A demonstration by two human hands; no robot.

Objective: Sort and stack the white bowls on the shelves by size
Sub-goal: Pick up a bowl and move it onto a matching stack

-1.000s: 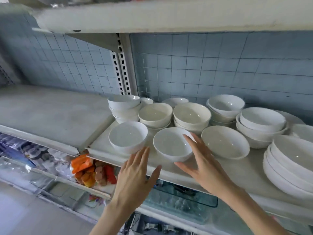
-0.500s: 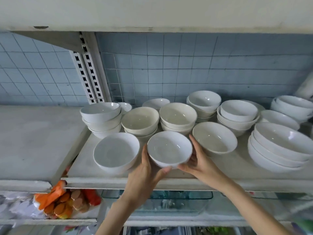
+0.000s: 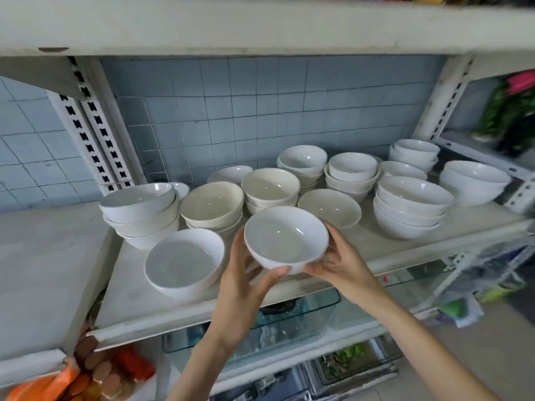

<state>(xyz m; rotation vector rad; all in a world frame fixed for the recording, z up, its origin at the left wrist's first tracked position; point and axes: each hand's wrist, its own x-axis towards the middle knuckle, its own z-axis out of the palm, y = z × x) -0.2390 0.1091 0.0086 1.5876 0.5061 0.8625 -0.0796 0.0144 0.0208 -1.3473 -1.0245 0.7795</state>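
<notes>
Off the shelf (image 3: 376, 250) a bowl (image 3: 285, 237) has been lifted, gripped by left hand (image 3: 243, 282) and right hand (image 3: 341, 261). The lone bowl (image 3: 185, 256) leftward probably matches.

white bowl (image 3: 285, 237) lifted off shelf (image 3: 376, 244), tilted

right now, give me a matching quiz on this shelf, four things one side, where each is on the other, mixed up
1 centre front bowl
2 left front bowl
3 cream bowls
4 glass tub

a under the shelf
b stacked, second row
c held by left hand and right hand
d alone on the shelf

Pairs: 1c, 2d, 3b, 4a
</notes>
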